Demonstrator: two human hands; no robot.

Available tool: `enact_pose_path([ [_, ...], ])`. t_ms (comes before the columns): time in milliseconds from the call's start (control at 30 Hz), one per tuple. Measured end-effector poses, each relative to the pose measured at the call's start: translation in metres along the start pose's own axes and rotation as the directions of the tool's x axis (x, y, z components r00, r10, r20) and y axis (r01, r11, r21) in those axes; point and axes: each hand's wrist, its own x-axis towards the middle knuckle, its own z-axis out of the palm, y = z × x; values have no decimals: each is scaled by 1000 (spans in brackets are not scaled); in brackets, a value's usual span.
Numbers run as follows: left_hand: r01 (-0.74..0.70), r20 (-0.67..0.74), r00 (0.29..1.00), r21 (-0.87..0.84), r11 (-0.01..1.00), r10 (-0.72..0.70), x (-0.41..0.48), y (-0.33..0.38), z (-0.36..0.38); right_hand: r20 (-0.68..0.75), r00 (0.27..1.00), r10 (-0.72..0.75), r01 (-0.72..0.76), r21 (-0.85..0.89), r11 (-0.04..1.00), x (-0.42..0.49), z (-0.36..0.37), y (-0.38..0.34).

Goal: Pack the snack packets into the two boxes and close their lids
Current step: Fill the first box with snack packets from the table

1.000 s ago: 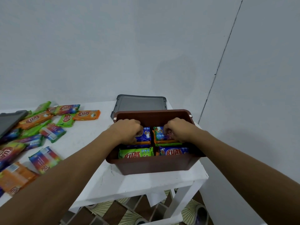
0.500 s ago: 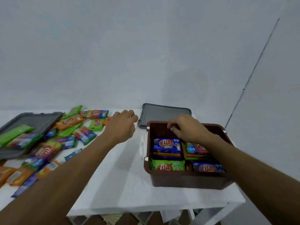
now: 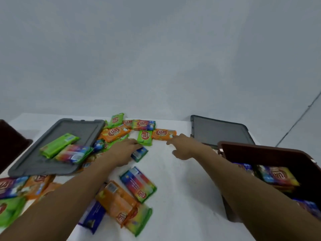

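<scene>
At the far left edge a dark box is partly seen, its contents hidden. Beside it a grey lid is laid flat on the white table, and a green packet and a rainbow-coloured packet are lain on top of it. Loose snack packets are scattered over the table around and in front of this lid, some overlapping.

The left hand is stretched palm down over the heap, with its fingers held fairly straight. It is rested on a blue-ended packet, and no grasp is made out through the blur.

The right hand is held spread and empty, the forefinger extended just beside an orange packet. Whether that packet is touched cannot be told.

Further right a second grey lid is laid at the back of the table, just behind the brown box. This box is left uncovered, and packed packets are seen inside it in rows.
</scene>
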Motion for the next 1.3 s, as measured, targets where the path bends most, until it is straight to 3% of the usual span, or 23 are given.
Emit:
enact_pose_path([
  [200,-177,-112,978,11,984,178,13,-27,15,50,985,166,-167,28,986,40,21,-21],
  [300,-239,-241,953,-227,944,184,15,-30,14,38,977,209,-211,97,973,48,33,-27],
  [400,-244,-346,935,-465,851,78,19,-29,3,-120,962,246,-242,46,969,50,38,-31],
  [533,-70,-189,976,-740,669,-106,27,-34,-19,-172,949,263,-244,125,962,46,41,-29],
  [700,14,-39,996,-826,563,-82,33,-37,-27,-89,946,312,-276,287,917,36,39,-22],
  [767,83,51,995,-887,454,-83,33,-36,-27,-17,957,288,-277,220,935,31,32,-18],
  [833,121,100,992,-906,405,-73,32,-31,-31,-16,973,229,-226,105,969,27,24,-16],
  [967,45,30,999,-849,527,-38,32,-13,-50,42,981,189,-192,134,972,9,-16,-10],
  [1200,9,8,1000,-834,552,-5,36,48,-92,-6,983,185,-178,255,951,-78,-66,27],
  [1300,-49,-20,998,-779,625,53,41,86,-109,-25,977,214,-199,271,942,-120,-72,62],
])
